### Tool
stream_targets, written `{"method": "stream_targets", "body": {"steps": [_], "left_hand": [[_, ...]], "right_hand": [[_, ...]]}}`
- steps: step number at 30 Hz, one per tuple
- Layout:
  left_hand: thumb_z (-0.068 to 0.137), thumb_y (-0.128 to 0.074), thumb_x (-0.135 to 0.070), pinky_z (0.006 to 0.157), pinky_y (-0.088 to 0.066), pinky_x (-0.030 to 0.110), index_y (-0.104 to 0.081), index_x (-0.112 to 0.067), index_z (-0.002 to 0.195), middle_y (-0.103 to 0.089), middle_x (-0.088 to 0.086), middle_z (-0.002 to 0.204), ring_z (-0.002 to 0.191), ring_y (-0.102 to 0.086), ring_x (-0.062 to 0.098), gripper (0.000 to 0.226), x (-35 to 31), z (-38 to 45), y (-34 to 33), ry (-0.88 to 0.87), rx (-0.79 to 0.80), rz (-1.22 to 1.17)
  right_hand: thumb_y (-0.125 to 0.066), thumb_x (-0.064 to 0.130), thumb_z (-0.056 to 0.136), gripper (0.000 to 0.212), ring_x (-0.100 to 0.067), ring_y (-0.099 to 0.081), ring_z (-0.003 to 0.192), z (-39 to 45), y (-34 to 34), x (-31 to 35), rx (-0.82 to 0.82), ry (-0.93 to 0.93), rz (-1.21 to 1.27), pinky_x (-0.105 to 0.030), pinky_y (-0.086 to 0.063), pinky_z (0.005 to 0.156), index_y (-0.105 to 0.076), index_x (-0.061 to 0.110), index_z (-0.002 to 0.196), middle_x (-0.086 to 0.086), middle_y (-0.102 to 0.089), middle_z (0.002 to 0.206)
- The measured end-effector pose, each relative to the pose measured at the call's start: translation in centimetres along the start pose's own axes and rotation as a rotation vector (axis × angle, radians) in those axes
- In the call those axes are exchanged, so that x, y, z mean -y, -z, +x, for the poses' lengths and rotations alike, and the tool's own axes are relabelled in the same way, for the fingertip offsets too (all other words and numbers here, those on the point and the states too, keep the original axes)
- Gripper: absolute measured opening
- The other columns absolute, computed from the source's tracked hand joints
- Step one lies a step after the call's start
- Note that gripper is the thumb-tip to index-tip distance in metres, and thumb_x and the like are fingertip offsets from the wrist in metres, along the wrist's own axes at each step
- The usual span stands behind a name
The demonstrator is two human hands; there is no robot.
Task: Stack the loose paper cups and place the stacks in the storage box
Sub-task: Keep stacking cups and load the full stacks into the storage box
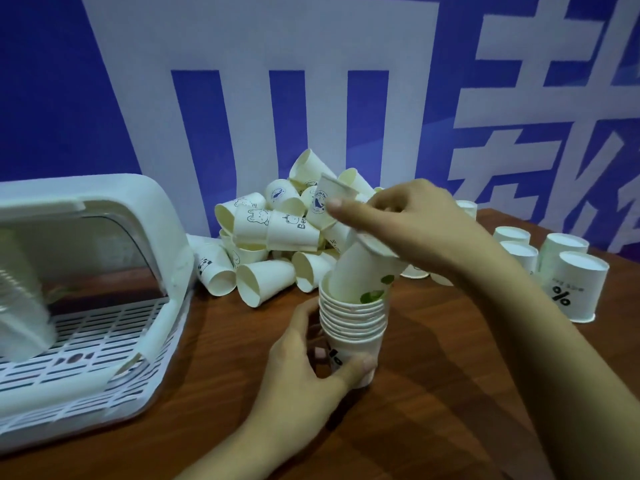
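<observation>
A stack of several white paper cups [353,317] stands upright on the wooden table, and my left hand [311,355] grips its lowest cup. My right hand [412,223] holds a loose paper cup [363,271] with green leaf marks by its rim, tilted, its base partly inside the stack's top. A pile of loose paper cups [273,233] with cartoon prints lies behind the stack. The white storage box [145,216] sits at the left with its lid raised and a slotted tray floor; a blurred cup stack [20,306] lies inside it.
Several upside-down cups [571,285] with a percent mark stand at the right on the wooden table [433,393]. A blue and white banner wall [242,81] rises directly behind the pile.
</observation>
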State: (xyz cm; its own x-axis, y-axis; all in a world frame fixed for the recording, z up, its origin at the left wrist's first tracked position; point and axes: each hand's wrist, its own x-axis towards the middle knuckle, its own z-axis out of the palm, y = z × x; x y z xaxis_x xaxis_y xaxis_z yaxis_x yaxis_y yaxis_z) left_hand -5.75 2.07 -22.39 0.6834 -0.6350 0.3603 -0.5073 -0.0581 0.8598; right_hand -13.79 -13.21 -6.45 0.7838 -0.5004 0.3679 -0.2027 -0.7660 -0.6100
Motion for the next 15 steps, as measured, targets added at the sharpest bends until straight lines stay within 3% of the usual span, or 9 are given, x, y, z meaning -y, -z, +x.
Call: {"method": "stream_targets", "body": {"steps": [2,5,7,9,11,12,13,15], "left_hand": [[0.074,-0.092,-0.032,0.090,-0.054,0.025,-0.053,-0.050,0.131,-0.071,-0.025,0.122,0.112,-0.068,0.000,0.072,0.1,0.0,-0.1,-0.001,-0.001,-0.004],[0.073,-0.092,-0.037,0.094,-0.056,0.030,-0.053,-0.050,0.133,-0.070,-0.025,0.123,0.115,-0.067,0.001,0.073,0.0,0.1,-0.1,-0.011,0.002,-0.004],[0.069,-0.088,-0.047,0.097,-0.056,0.031,-0.052,-0.048,0.134,-0.070,-0.025,0.125,0.117,-0.065,0.001,0.075,-0.1,0.0,0.0,-0.024,-0.009,-0.005],[0.068,-0.088,-0.048,0.100,-0.054,0.028,-0.054,-0.044,0.134,-0.069,-0.025,0.125,0.118,-0.064,-0.001,0.074,-0.3,0.0,-0.1,-0.036,-0.034,0.002],[0.073,-0.090,-0.040,0.100,-0.054,0.028,-0.054,-0.043,0.133,-0.069,-0.026,0.124,0.117,-0.064,-0.004,0.071,-0.2,-0.1,-0.1,-0.042,-0.055,0.022],[0.074,-0.090,-0.038,0.101,-0.054,0.027,-0.054,-0.044,0.133,-0.069,-0.027,0.124,0.117,-0.064,-0.005,0.070,-0.1,-0.1,-0.1,-0.043,-0.062,0.032],[0.075,-0.090,-0.038,0.101,-0.053,0.027,-0.053,-0.045,0.134,-0.068,-0.028,0.124,0.117,-0.063,-0.006,0.070,-0.1,-0.1,-0.1,-0.042,-0.065,0.040],[0.075,-0.090,-0.040,0.102,-0.053,0.028,-0.052,-0.047,0.136,-0.067,-0.029,0.126,0.117,-0.063,-0.008,0.073,-0.3,-0.2,-0.1,-0.038,-0.072,0.053]], "right_hand": [[-0.040,0.088,0.083,0.084,-0.004,-0.057,0.059,0.4,-0.4,0.8,0.041,0.026,-0.086,-0.032,-0.042,0.058,-0.068,0.009,0.075,0.007,-0.065,0.065],[-0.028,0.074,0.099,0.074,0.000,-0.060,0.077,0.6,-1.6,0.1,-0.008,0.029,0.169,-0.025,-0.039,0.069,-0.075,0.017,0.095,0.003,-0.074,0.094],[-0.033,0.067,0.100,0.063,0.006,-0.057,0.069,0.3,-3.0,-1.2,-0.098,0.050,0.427,-0.019,-0.041,0.065,-0.076,0.021,0.092,0.008,-0.074,0.094],[-0.045,0.054,0.095,0.046,0.002,-0.058,0.078,0.5,-4.6,-2.6,-0.095,0.046,0.472,-0.014,-0.043,0.068,-0.074,0.018,0.091,0.008,-0.072,0.094],[-0.064,0.028,0.095,0.013,-0.012,-0.063,0.097,1.0,-5.9,-3.8,0.018,-0.035,0.458,-0.025,-0.045,0.081,-0.068,0.016,0.097,0.002,-0.072,0.104],[-0.068,0.019,0.094,0.008,-0.018,-0.063,0.104,1.1,-6.4,-4.1,0.100,-0.092,0.501,-0.030,-0.044,0.086,-0.064,0.017,0.101,-0.004,-0.071,0.111],[-0.069,0.019,0.095,0.012,-0.023,-0.063,0.107,1.1,-6.7,-4.4,0.163,-0.135,0.550,-0.033,-0.045,0.089,-0.061,0.018,0.105,-0.009,-0.070,0.117],[-0.063,0.040,0.098,0.023,-0.023,-0.065,0.104,1.2,-7.0,-4.3,0.180,-0.166,0.654,-0.035,-0.049,0.091,-0.061,0.018,0.105,-0.012,-0.070,0.114]]}}
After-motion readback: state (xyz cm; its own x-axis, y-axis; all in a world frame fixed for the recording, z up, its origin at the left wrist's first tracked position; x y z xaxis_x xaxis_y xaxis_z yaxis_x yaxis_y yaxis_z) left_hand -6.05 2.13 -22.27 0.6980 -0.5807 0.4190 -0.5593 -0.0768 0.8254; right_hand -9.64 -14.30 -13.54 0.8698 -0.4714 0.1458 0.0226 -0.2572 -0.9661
